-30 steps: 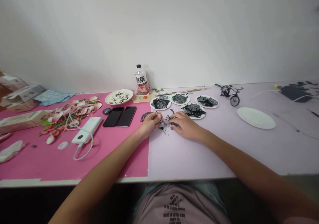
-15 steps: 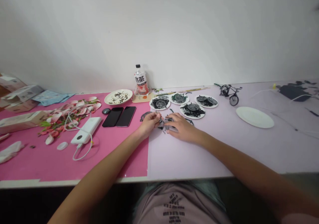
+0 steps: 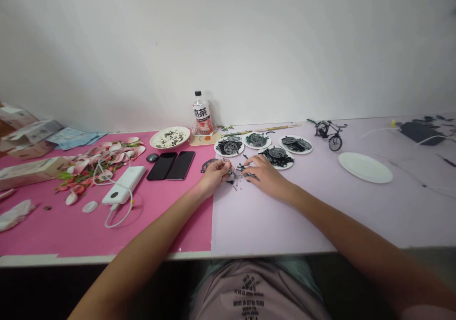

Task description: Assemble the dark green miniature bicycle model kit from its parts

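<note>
My left hand (image 3: 213, 177) is closed in a pinch near the seam of the two table colours. Between its fingertips is a small dark bicycle part, mostly hidden by the fingers. My right hand (image 3: 266, 177) lies just right of it, fingers apart and bent over loose small dark parts (image 3: 239, 178) on the table. A dark toy wheel (image 3: 208, 165) lies behind my left hand. Beyond the hands stand white plates (image 3: 281, 166) bearing dark wheels and other plastic pieces. A dark model bicycle (image 3: 328, 134) stands to the back right.
A white plate (image 3: 365, 167) lies at right. At left are two phones (image 3: 181, 165), a mouse (image 3: 152, 158), a white power bank (image 3: 123, 185) with a cable, and artificial petals (image 3: 107, 161). A bowl (image 3: 170, 138) and a drink bottle (image 3: 202, 116) stand near the wall.
My right hand has shifted slightly right and away from my left hand, showing more of the small parts between them. The left hand keeps its pinch.
</note>
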`<state>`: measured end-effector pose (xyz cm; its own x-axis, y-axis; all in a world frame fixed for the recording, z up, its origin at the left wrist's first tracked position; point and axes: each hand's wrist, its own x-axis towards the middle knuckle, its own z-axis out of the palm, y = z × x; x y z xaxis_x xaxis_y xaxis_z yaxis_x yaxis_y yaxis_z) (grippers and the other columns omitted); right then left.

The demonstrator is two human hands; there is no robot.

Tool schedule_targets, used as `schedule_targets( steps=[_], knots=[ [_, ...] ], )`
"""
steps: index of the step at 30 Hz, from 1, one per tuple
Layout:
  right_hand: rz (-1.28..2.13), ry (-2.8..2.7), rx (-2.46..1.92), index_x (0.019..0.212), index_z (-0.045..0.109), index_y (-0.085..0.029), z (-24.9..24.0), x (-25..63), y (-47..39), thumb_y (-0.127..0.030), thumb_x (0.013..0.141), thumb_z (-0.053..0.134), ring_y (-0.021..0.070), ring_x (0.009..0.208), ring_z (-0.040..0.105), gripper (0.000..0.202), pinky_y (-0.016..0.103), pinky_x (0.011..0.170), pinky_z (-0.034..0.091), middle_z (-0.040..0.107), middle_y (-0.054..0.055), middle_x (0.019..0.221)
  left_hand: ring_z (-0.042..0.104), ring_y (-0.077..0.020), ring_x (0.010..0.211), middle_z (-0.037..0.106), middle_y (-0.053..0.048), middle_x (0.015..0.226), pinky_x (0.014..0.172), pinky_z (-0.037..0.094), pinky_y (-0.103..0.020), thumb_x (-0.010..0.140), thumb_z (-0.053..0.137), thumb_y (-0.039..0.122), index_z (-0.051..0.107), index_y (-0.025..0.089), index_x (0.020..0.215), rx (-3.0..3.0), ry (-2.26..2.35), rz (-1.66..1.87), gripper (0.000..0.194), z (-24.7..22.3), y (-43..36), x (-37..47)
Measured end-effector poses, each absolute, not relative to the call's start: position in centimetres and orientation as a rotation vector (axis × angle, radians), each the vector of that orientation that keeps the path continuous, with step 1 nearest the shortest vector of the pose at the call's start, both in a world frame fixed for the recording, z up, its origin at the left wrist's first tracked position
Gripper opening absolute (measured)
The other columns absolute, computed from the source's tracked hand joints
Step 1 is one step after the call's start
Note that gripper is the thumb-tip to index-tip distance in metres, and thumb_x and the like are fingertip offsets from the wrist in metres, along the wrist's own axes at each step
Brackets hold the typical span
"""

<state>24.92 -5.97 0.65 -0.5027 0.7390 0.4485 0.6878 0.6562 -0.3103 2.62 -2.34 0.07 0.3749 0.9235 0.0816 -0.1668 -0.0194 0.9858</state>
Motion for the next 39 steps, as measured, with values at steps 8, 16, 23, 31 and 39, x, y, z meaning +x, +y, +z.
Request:
schedule_targets(
  steps=[8,16,23,31,39],
  knots=[
    [0.075,-2.326,-1.046,0.100,0.079,-0.023,-0.1,24.0,-5.9,-0.023,0.096,0.065,0.0290,0.118,0.051,0.014,0.049,0.104,0.046,0.063,0.011,0.118,0.036,-0.0041,0.050,0.058,-0.001,0.076,0.049,0.025,-0.022,0.072,0.086,0.056,0.059,0.014,0.081,1.274,0.752,1.035,0.050,0.1,-2.4,2.6],
    [-0.044,-2.358,-0.987,0.092,0.078,-0.023,-0.9,23.4,-5.3,-0.022,0.095,0.069,0.0277,0.114,0.052,0.010,0.046,0.098,0.048,0.064,0.010,0.112,0.034,-0.0030,0.048,0.052,0.003,0.068,0.048,0.023,-0.020,0.068,0.090,0.053,0.059,0.014,0.080,1.231,0.677,1.043,0.051,0.1,-2.4,2.8],
    [-0.153,-2.425,-1.042,0.094,0.075,-0.020,-1.2,23.1,-5.2,-0.018,0.093,0.071,0.0298,0.114,0.052,0.005,0.047,0.097,0.047,0.064,0.012,0.112,0.031,-0.0020,0.049,0.052,0.002,0.071,0.048,0.021,-0.020,0.072,0.089,0.051,0.058,0.013,0.075,1.246,0.653,1.030,0.049,0.3,-2.7,2.8],
    [0.016,-2.302,-1.031,0.098,0.068,-0.020,-0.6,22.8,-5.8,-0.015,0.098,0.061,0.0283,0.109,0.053,0.008,0.045,0.095,0.047,0.064,0.011,0.111,0.030,-0.0022,0.049,0.052,0.002,0.073,0.047,0.019,-0.019,0.075,0.087,0.047,0.055,0.014,0.074,1.223,0.643,1.004,0.045,0.4,-2.7,2.8],
    [0.058,-1.990,-0.845,0.097,0.059,-0.023,0.4,22.6,-6.3,-0.020,0.103,0.052,0.0254,0.098,0.056,0.010,0.043,0.090,0.048,0.064,0.008,0.097,0.031,-0.0013,0.047,0.055,0.001,0.075,0.046,0.022,-0.018,0.073,0.089,0.044,0.054,0.014,0.072,1.184,0.582,0.946,0.046,0.6,-3.2,3.0]
  ],
)
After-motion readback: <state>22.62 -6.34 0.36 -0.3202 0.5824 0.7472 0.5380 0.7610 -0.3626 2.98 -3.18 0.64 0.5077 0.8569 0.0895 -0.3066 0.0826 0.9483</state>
